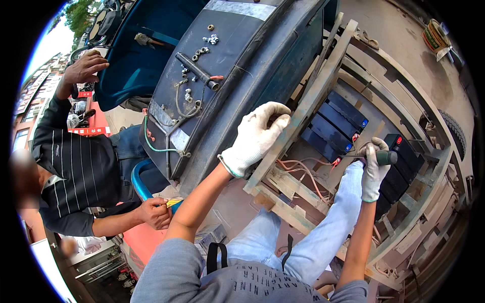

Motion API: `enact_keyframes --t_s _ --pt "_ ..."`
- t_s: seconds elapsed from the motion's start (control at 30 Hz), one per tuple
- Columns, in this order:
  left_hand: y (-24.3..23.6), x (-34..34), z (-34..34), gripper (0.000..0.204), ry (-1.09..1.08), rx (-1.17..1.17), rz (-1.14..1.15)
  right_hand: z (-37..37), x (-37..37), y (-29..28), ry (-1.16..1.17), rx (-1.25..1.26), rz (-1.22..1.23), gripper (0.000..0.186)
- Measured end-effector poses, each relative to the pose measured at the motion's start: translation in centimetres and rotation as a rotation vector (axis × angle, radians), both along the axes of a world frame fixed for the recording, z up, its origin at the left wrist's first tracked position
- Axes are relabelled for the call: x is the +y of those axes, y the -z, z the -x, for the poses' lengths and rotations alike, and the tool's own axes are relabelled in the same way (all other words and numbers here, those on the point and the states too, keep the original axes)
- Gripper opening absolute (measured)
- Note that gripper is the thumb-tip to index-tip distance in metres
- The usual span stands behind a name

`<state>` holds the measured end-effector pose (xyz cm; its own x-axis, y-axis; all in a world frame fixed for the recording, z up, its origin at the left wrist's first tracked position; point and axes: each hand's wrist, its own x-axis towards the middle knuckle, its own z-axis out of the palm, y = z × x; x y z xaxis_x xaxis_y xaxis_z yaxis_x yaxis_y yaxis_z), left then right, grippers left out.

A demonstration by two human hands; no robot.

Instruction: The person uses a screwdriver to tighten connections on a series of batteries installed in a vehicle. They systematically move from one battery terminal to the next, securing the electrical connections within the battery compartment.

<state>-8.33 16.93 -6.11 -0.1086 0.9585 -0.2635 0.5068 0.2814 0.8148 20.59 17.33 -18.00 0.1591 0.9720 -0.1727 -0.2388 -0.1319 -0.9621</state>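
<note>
Grey shirt [242, 287] of the worker was nearest. Ahead stood a dark box [222, 55], and beside it a worn metal frame [328, 68]. Inside the frame lay black batteries [326, 121], with more dark batteries [404, 161] to the right. Right gloved hand [373, 169] was grasping a screwdriver [387, 157] between these groups, its thin shaft reaching toward a red terminal [337, 161]. Left gloved hand [260, 132] was loosely curled by the near rail, with nothing seen inside; whether it leaned there, I could not tell. In my judgement, a slip could let the shaft bridge two terminals and cause a short circuit. Loose reddish wires [312, 181] could catch the tool, and a knock could send the loose nuts [204, 49] off the box top.

For moving, the rails limited both sides, and the jeans leg [336, 207] narrowed the space between batteries. Above the batteries there was more freedom. A co-worker's hand [155, 214] was near the left forearm [199, 204], restricting that elbow.
</note>
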Motion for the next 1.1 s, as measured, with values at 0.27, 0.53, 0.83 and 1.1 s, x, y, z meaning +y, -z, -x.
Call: enact_keyframes --t_s 0.27,0.53,0.83,1.1 --pt "-2.4 10.6 21.2 0.021 -0.340 0.668 -0.182 5.3 -9.7 -3.0 -0.185 -0.177 0.103 0.027" --pt "1.2 16.0 22.5 0.015 -0.117 0.800 -0.217 5.4 -12.1 -5.4 -0.072 -0.521 0.021 0.022" --pt "0.2 0.4 0.0 0.021 -0.098 -0.348 0.141 3.5 -12.3 -2.8 0.198 0.348 0.348 0.022" --pt "11.7 -8.6 -8.9 0.024 -0.256 -0.842 0.788 5.7 -11.5 0.7 -0.175 -0.198 0.305 0.021"
